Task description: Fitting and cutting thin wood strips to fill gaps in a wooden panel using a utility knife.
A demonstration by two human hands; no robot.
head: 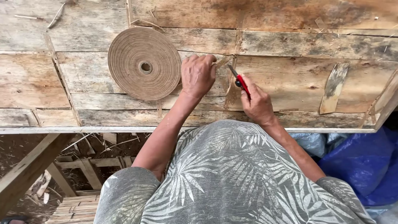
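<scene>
While the left hand hides most of the thin tan strip it pinches on the workbench, the right hand grips a red-handled cutter beside it

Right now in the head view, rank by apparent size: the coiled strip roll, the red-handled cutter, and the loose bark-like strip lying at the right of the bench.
1. coiled strip roll, clearly largest.
2. loose strip.
3. red-handled cutter, though the right hand hides part of it.
</scene>
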